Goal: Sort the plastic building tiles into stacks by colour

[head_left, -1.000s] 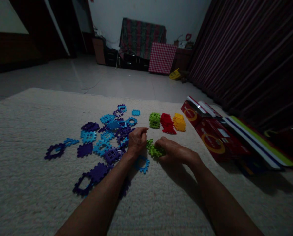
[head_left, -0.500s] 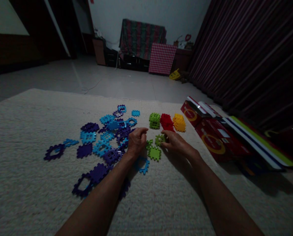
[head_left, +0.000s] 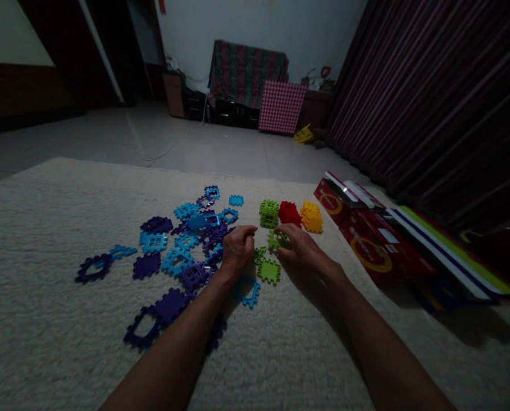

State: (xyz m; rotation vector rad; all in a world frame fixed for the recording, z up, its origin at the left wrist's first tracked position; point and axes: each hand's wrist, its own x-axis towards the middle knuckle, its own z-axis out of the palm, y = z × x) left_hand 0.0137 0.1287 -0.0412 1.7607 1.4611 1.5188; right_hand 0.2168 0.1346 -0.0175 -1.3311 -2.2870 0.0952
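Observation:
My right hand pinches a light green notched building tile between thumb and fingers, just above the mat. Facing it, my left hand is closed with its fingers curled; whether it holds anything is hidden. Between and below the hands lie a flat green tile and a smaller green piece, partly beside my left hand. Behind them stands a green block of joined tiles, with a red pile and a yellow stack to its right.
Purple tiles and blue tiles lie scattered left of my hands on the cream mat. A blue frame tile rests by my left forearm. Red boxes stand at the right, near a dark curtain.
My right hand has moved slightly left toward my left hand, and the green tile in it has turned more edge-on. My left hand stays closed in nearly the same place.

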